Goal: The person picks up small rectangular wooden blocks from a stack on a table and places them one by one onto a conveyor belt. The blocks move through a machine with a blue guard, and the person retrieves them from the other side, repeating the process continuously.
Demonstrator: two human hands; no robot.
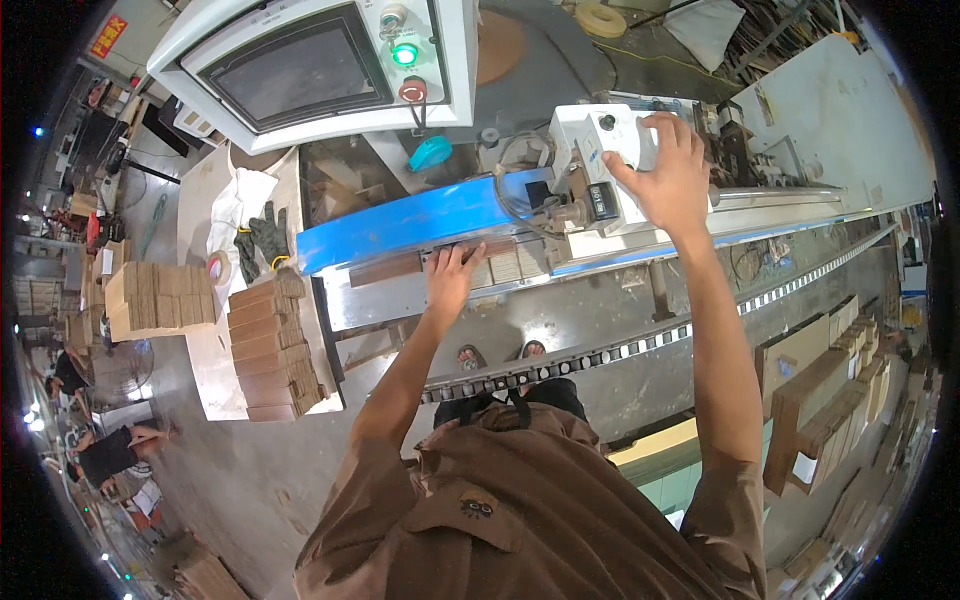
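My left hand (450, 280) reaches in under the long blue guard (410, 222) of a machine, fingers stretched out and a little apart. Its fingertips rest at a brown wooden strip (388, 270) lying along the metal bed. What lies right beneath the fingers is partly hidden. My right hand (675, 185) lies spread over the white machine housing (590, 130), its thumb apart from the fingers. A black knob (607, 122) and a small black counter-like display (602, 201) sit on that housing beside the thumb.
A control cabinet with a dark screen (295, 75), lit green button (404, 54) and red stop button (413, 90) stands far left. Stacked brown wooden pieces (270, 350) and a dark glove (268, 235) lie on the left table. A roller track (640, 345) curves before me.
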